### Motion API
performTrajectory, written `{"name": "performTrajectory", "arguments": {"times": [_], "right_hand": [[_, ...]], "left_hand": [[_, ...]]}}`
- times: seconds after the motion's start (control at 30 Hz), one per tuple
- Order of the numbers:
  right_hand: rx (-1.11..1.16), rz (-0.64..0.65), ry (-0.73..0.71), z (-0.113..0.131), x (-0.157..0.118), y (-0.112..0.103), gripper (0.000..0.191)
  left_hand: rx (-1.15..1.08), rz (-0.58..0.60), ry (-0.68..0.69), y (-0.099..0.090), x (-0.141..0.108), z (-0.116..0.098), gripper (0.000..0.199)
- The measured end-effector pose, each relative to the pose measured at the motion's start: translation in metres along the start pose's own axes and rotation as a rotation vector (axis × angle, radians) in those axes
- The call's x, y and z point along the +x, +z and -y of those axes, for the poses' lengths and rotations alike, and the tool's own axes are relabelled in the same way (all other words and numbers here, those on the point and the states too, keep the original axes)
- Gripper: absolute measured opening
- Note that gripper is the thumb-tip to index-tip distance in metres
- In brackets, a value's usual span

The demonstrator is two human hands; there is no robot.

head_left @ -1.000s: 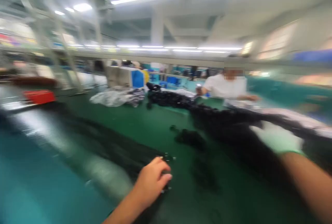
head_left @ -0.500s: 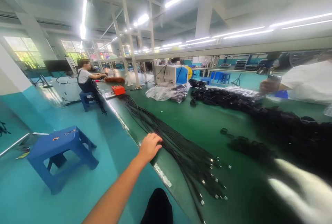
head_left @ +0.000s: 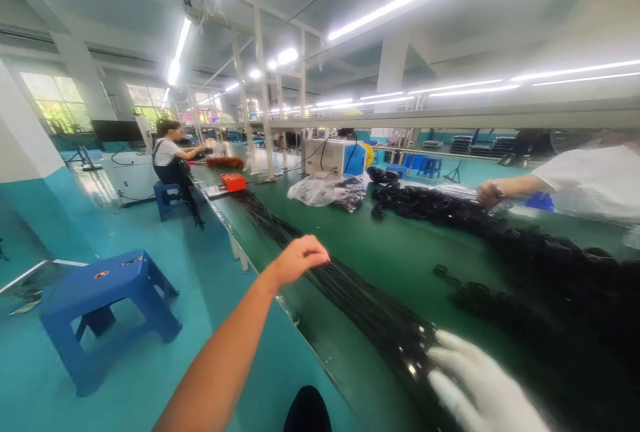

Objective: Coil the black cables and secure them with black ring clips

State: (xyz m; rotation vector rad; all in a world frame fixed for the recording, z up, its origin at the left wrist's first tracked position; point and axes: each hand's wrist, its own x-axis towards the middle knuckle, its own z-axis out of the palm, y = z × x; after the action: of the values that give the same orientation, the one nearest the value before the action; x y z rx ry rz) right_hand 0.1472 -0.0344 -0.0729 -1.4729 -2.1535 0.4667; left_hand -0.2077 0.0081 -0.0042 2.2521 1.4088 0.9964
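Observation:
A long bundle of thin black cables [head_left: 357,299] with shiny plug ends lies lengthwise on the green table. My bare left hand [head_left: 303,259] is over the middle of the bundle, its fingers curled and pressed together on some of the cables. The exact grip of its fingertips is partly hidden. My right hand [head_left: 475,379], in a white glove and a little blurred, is at the near end of the bundle. Its fingers are stretched out and apart, right beside the plug ends [head_left: 415,352].
Black coiled cables [head_left: 445,209] are heaped along the table's right side, where a co-worker's hand [head_left: 490,195] reaches in. Clear plastic bags [head_left: 320,191], a red box [head_left: 233,182] and a white-and-blue machine [head_left: 333,157] stand farther off. A blue stool [head_left: 110,285] is on the left floor.
My right hand has moved left and forward to the plug ends. My left hand has risen slightly, its fingers now curled closed. The co-worker's hand has come down to the heap.

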Motion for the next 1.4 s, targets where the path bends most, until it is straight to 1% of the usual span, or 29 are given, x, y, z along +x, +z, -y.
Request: {"name": "performTrajectory", "arguments": {"times": [0.07, 0.13, 0.17, 0.2, 0.23, 0.27, 0.3, 0.33, 0.37, 0.4, 0.47, 0.53, 0.57, 0.6, 0.63, 0.67, 0.7, 0.73, 0.8, 0.83, 0.9, 1.0, 1.07, 1.13, 1.17, 1.23, 1.33, 1.37, 1.4], "right_hand": [[0.107, -0.183, 0.163, 0.003, 0.004, -0.031, 0.042], [0.331, -0.228, 0.289, 0.008, 0.007, -0.051, 0.044], [0.501, -0.189, 0.299, 0.012, 0.008, -0.056, 0.047], [0.716, -0.088, 0.258, 0.016, 0.009, -0.057, 0.053], [0.945, -0.001, 0.200, 0.021, 0.009, -0.056, 0.062], [1.132, 0.112, 0.175, 0.026, 0.009, -0.052, 0.068], [1.244, 0.178, 0.176, 0.031, 0.009, -0.048, 0.069], [1.299, 0.204, 0.174, 0.035, 0.007, -0.044, 0.059], [1.343, 0.255, 0.158, 0.039, 0.006, -0.039, 0.050], [1.389, 0.337, 0.136, 0.040, 0.004, -0.036, 0.045], [1.500, 0.552, 0.121, 0.038, -0.001, -0.030, 0.037], [1.615, 0.751, 0.148, 0.031, -0.004, -0.026, 0.028], [1.656, 0.820, 0.167, 0.026, -0.005, -0.023, 0.027], [1.683, 0.857, 0.183, 0.022, -0.006, -0.021, 0.028], [1.694, 0.873, 0.194, 0.018, -0.007, -0.018, 0.029], [1.687, 0.876, 0.205, 0.014, -0.007, -0.015, 0.030], [1.668, 0.864, 0.221, 0.011, -0.007, -0.012, 0.030], [1.641, 0.842, 0.237, 0.008, -0.007, -0.009, 0.030], [1.606, 0.808, 0.262, 0.002, -0.007, -0.004, 0.029], [1.612, 0.820, 0.262, 0.000, -0.008, -0.003, 0.031], [1.687, 0.891, 0.239, -0.004, -0.009, -0.005, 0.039], [1.872, 0.997, 0.190, -0.009, -0.012, -0.013, 0.058], [1.953, 1.019, 0.171, -0.012, -0.012, -0.019, 0.069], [1.985, 1.035, 0.160, -0.014, -0.013, -0.021, 0.075], [1.991, 1.043, 0.153, -0.015, -0.012, -0.021, 0.074], [1.995, 1.057, 0.138, -0.015, -0.012, -0.018, 0.064], [2.003, 1.076, 0.088, -0.017, -0.012, -0.015, 0.048], [2.004, 1.051, 0.068, -0.018, -0.013, -0.017, 0.046], [2.005, 0.996, 0.050, -0.019, -0.013, -0.021, 0.045]], "left_hand": [[-0.074, -0.062, 0.028, -0.011, 0.011, -0.009, 0.022], [-0.144, -0.077, 0.067, -0.015, 0.022, -0.021, 0.021], [-0.176, -0.077, 0.086, -0.015, 0.027, -0.028, 0.021], [-0.208, -0.083, 0.100, -0.013, 0.033, -0.034, 0.020], [-0.240, -0.097, 0.112, -0.010, 0.039, -0.041, 0.020], [-0.273, -0.122, 0.120, -0.007, 0.046, -0.046, 0.020], [-0.304, -0.155, 0.125, -0.003, 0.053, -0.050, 0.020], [-0.328, -0.191, 0.126, 0.000, 0.060, -0.054, 0.020], [-0.337, -0.224, 0.123, 0.002, 0.067, -0.057, 0.020], [-0.326, -0.248, 0.111, 0.005, 0.074, -0.059, 0.021], [-0.198, -0.274, 0.069, 0.011, 0.082, -0.067, 0.021], [0.073, -0.329, 0.060, 0.023, 0.080, -0.081, 0.018], [0.218, -0.347, 0.094, 0.033, 0.075, -0.091, 0.017], [0.354, -0.366, 0.150, 0.046, 0.067, -0.103, 0.018], [0.418, -0.313, 0.239, 0.061, 0.057, -0.115, 0.024], [0.412, -0.154, 0.342, 0.078, 0.047, -0.127, 0.027], [0.363, 0.020, 0.422, 0.094, 0.038, -0.137, 0.025], [0.310, 0.188, 0.458, 0.109, 0.031, -0.145, 0.018], [0.253, 0.366, 0.415, 0.130, 0.026, -0.155, 0.010], [0.226, 0.412, 0.393, 0.135, 0.027, -0.158, 0.011], [0.160, 0.452, 0.387, 0.136, 0.035, -0.160, 0.012], [0.045, 0.495, 0.421, 0.128, 0.051, -0.161, 0.015], [0.002, 0.513, 0.433, 0.125, 0.059, -0.161, 0.015], [-0.007, 0.515, 0.446, 0.125, 0.063, -0.161, 0.014], [-0.007, 0.512, 0.456, 0.126, 0.064, -0.162, 0.013], [-0.009, 0.500, 0.479, 0.132, 0.066, -0.162, 0.014], [-0.015, 0.461, 0.501, 0.148, 0.068, -0.159, 0.015], [0.007, 0.443, 0.489, 0.155, 0.068, -0.155, 0.016], [0.048, 0.419, 0.460, 0.161, 0.068, -0.150, 0.018]]}}
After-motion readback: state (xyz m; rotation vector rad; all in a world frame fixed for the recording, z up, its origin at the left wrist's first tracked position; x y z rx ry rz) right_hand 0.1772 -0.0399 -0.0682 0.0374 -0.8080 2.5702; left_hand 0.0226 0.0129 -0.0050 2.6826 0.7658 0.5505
